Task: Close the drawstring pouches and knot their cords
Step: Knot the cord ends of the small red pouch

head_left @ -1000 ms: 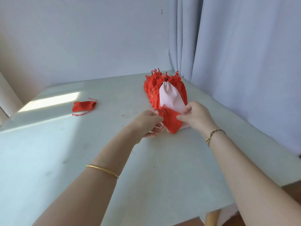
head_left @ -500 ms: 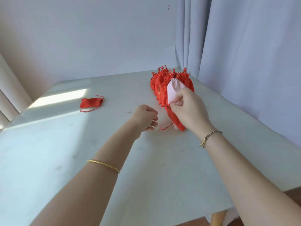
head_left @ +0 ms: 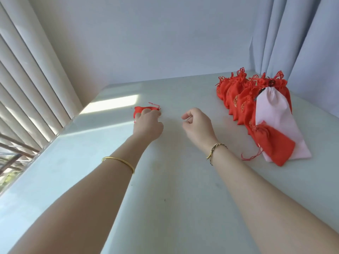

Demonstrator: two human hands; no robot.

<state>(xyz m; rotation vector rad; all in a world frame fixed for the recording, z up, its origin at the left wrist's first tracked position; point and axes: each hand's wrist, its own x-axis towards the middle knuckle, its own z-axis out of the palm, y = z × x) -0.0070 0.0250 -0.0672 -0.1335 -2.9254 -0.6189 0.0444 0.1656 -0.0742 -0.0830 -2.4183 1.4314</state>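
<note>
Broadly, a pale table (head_left: 165, 180) fills the view, with a blue-grey curtain (head_left: 302, 43) hanging at its far right corner and slatted blinds (head_left: 27, 79) along the left edge. Against the curtain side lies a row of red pouches (head_left: 236, 96) — gathered tops up, gold marks on their faces — overlapping one another toward the near end, where one red pouch (head_left: 273, 142) lies flat with its cord trailing on the table. A long white pouch (head_left: 271, 109) rests on top of the row, its lower end under that flat red one.

Well apart from these, near the patch of sunlight, a single small red pouch (head_left: 140, 110) lies flat. The left hand (head_left: 147, 125) is on it, fingers bent down onto the cloth — whether they actually pinch it I cannot tell. The right hand (head_left: 199, 123) hangs just beside, loosely curled, holding nothing. A gold bangle (head_left: 119, 161) circles the left forearm; a thin bracelet (head_left: 215, 150) sits on the right wrist.
</note>
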